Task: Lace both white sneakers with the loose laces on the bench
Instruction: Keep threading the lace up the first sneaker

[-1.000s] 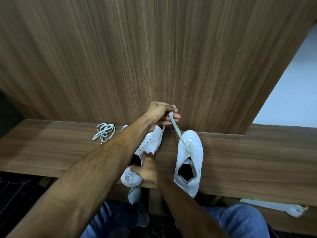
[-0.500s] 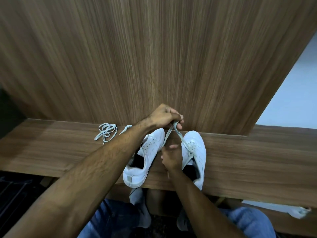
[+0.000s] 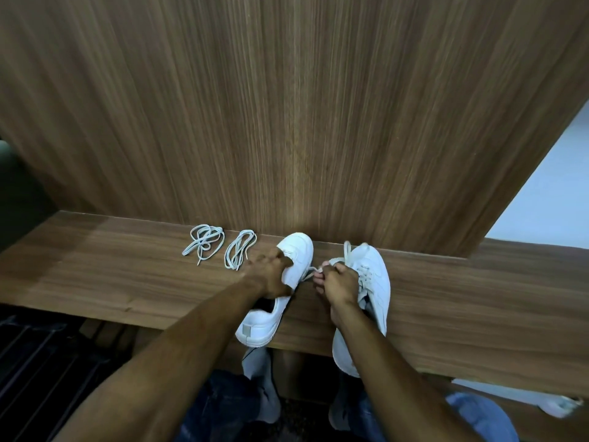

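Right sneaker (image 3: 373,275) partly laced; right hand (image 3: 338,283) pinches its lace (image 3: 310,272). Left hand (image 3: 269,275) grips unlaced left sneaker (image 3: 294,253); loose laces (image 3: 223,250) just left of it.

The desk (image 3: 478,298) and wall panel (image 3: 287,106) are faced in matt brown wood grain. The sneakers (image 3: 376,275) are made of smooth white leather-like material. The loose laces (image 3: 204,244) are woven flat cloth.
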The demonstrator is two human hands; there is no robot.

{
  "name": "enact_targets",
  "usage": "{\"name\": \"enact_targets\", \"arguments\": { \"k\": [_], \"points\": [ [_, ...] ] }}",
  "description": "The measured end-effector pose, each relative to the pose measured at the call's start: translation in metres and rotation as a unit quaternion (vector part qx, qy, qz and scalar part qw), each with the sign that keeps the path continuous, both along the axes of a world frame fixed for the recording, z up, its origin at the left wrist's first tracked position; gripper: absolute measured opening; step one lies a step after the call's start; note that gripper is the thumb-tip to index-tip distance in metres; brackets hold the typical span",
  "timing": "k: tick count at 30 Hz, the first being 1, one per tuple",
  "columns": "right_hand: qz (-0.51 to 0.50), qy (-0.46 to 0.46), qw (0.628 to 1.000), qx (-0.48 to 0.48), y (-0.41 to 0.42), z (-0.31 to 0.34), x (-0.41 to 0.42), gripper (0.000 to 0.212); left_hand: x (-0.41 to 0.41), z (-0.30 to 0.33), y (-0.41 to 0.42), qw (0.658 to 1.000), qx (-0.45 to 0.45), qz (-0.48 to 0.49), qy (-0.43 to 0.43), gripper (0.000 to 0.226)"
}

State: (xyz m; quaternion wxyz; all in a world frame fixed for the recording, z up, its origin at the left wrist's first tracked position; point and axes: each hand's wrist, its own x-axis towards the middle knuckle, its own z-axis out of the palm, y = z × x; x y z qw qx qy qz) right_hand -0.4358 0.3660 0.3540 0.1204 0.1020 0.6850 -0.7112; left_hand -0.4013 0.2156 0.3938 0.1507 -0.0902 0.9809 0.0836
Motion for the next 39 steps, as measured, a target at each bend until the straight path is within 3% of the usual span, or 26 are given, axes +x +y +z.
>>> {"name": "enact_targets", "arguments": {
  "k": [5,8,12,15,17,20,29,35,39],
  "points": [
    [-0.031,0.019,0.999,-0.024,0.013,0.025,-0.003,0.022,0.006,-0.012,0.011,0.997,0.023,0.022,0.065,0.056],
    [0.019,0.046,0.999,0.007,0.027,0.046,-0.012,0.024,0.006,-0.011,0.016,0.998,0.008,0.023,0.059,0.056],
    [0.170,0.088,0.963,0.188,0.052,0.051,-0.020,0.020,0.006,-0.007,0.032,0.989,0.021,0.014,0.145,0.041],
    [0.088,0.189,0.930,0.301,0.079,0.043,-0.019,0.021,0.008,-0.006,0.060,0.973,0.036,-0.030,0.224,0.029],
    [0.046,0.179,0.919,0.348,0.096,0.040,-0.010,0.026,0.006,-0.010,0.078,0.970,0.114,-0.014,0.214,0.028],
    [0.080,0.145,0.922,0.351,0.111,0.026,0.004,0.024,0.003,-0.018,0.100,0.957,0.255,0.014,0.135,0.041],
    [0.153,0.192,0.878,0.411,0.120,0.002,0.014,0.026,0.005,-0.028,0.112,0.965,0.202,-0.007,0.165,0.049],
    [0.173,0.186,0.897,0.362,0.112,0.007,0.007,0.030,0.006,-0.033,0.110,0.955,0.247,0.035,0.162,0.054],
    [0.234,0.151,0.866,0.415,0.110,0.025,-0.005,0.020,0.010,-0.034,0.111,0.941,0.282,0.080,0.169,0.051]
  ]
}}
